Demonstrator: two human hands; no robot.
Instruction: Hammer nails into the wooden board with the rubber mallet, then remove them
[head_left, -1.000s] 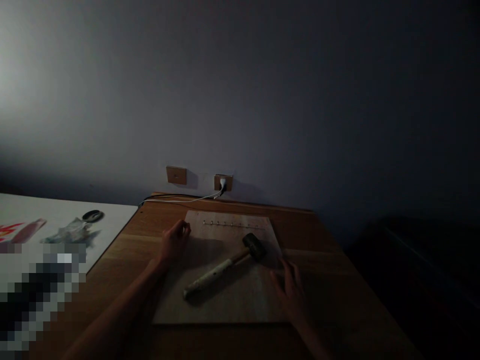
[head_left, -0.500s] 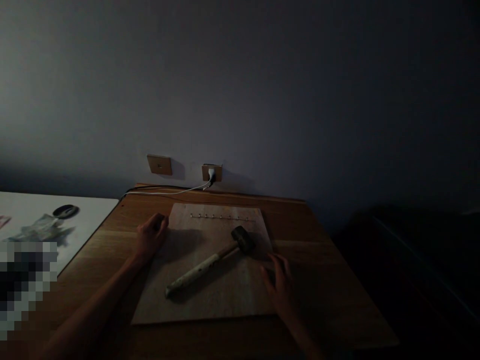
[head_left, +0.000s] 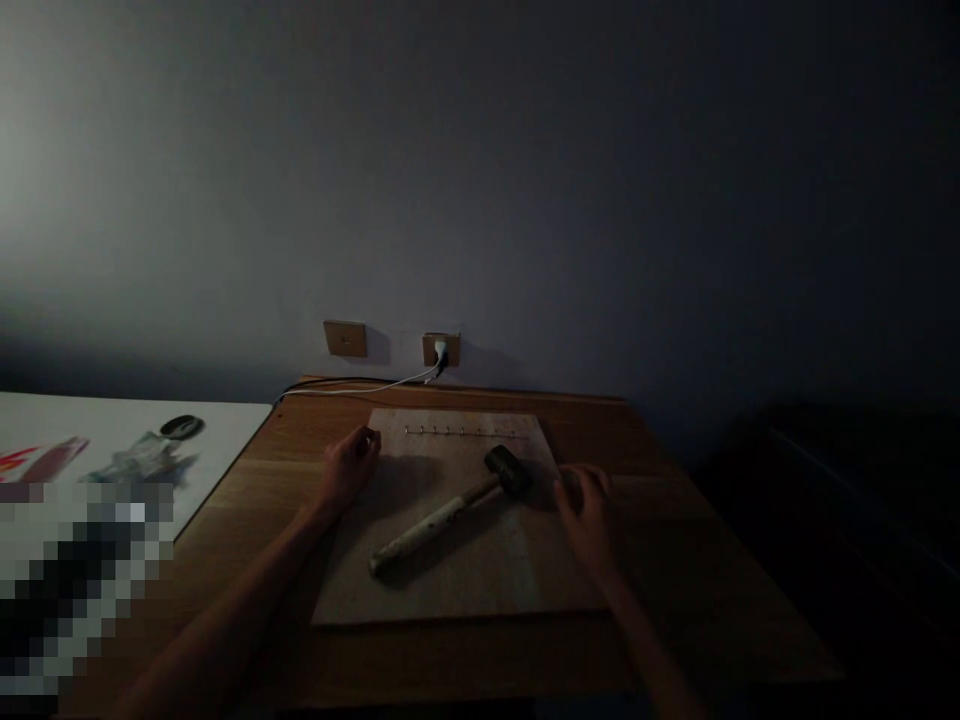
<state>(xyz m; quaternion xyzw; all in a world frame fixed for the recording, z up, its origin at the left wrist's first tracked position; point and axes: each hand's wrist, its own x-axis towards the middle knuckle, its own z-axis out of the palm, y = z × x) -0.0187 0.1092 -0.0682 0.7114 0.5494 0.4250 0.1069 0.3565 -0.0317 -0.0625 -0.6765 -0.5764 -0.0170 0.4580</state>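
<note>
A mallet (head_left: 429,528) with a black head and a pale, worn handle lies slantwise on a wooden board (head_left: 420,590). Near the board's far edge, several small nails (head_left: 463,430) stand in a row along a line. My left hand (head_left: 349,470) is at the board's left edge with its fingers curled closed; whether anything is inside them is hidden. Beside the board's right edge, close to the mallet head, my right hand (head_left: 592,510) is open, thumb and fingers apart. Neither hand touches the mallet.
The board lies on a brown wooden table (head_left: 675,570) against a grey wall. Two socket plates (head_left: 345,339) are on the wall, one with a white plug (head_left: 441,349) and cables. A white surface (head_left: 225,430) at left bears a crumpled clear bag (head_left: 139,458) and a dark round object (head_left: 182,427).
The view has shifted, so the table and board appear further right. My right hand has moved slightly forward along the board's edge, and my left hand a little closer to the board.
</note>
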